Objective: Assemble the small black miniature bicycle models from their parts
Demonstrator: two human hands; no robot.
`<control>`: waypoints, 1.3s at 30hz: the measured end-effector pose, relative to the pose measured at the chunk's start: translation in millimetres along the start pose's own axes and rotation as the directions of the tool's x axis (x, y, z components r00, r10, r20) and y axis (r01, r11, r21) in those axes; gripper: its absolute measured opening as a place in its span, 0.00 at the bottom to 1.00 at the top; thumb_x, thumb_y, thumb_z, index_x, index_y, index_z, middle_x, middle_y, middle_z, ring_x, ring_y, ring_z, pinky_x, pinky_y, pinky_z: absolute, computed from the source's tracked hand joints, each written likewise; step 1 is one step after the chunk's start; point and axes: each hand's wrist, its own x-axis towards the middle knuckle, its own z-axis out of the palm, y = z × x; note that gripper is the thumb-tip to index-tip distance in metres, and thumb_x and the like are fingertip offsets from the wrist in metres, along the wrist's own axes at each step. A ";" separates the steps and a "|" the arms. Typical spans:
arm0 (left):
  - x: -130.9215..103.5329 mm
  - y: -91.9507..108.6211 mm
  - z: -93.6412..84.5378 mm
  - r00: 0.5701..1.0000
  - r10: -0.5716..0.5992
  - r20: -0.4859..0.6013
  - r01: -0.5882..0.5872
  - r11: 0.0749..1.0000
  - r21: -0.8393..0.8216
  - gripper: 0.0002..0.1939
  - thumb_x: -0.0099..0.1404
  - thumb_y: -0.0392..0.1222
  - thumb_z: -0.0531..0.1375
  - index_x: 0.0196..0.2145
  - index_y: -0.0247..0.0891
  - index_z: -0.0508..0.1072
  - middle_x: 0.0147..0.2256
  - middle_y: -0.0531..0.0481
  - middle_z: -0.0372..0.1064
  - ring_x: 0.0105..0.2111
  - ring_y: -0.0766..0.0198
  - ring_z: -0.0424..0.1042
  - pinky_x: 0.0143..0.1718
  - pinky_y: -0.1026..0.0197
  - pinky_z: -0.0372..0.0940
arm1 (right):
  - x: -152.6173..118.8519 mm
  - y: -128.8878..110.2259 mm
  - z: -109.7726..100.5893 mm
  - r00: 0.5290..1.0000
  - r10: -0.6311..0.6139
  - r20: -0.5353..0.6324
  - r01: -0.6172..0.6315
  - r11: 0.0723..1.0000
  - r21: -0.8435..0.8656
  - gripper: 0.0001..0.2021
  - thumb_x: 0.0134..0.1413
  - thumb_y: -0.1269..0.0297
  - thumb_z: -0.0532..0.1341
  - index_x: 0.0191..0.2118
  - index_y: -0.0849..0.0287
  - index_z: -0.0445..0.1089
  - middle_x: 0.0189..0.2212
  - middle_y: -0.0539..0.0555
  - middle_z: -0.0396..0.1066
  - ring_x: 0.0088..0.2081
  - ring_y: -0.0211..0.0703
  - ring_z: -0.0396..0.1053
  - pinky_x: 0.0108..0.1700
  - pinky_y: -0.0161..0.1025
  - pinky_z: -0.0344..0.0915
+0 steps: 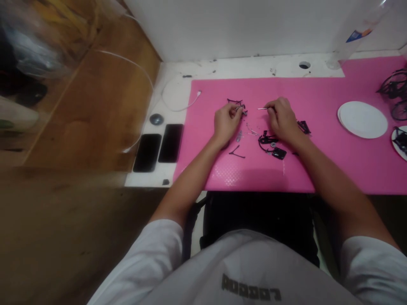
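Note:
My left hand is closed in a pinch at a small dark part, beside a thin black frame piece on the pink mat. To its right, my right hand grips a thin metal screwdriver-like tool, whose tip points left toward my left hand without touching it. Between and below the hands lie small silvery pieces and a black V-shaped part. Several black parts with a curved strip rest just below my right hand.
Two dark phones, a round dark disc and a white cable are on the left. White plates, black wheeled models and a clear bottle stand at the right. A white wall rises behind.

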 end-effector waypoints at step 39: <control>-13.6 10.4 12.3 0.949 0.060 0.308 -0.013 0.988 -0.154 0.06 0.74 0.43 0.67 0.42 0.39 0.84 0.37 0.46 0.84 0.35 0.61 0.81 0.40 0.60 0.73 | -6.0 -2.4 14.3 0.960 -0.105 0.261 0.129 0.988 -0.080 0.11 0.71 0.59 0.64 0.49 0.51 0.85 0.38 0.61 0.75 0.46 0.61 0.72 0.46 0.53 0.69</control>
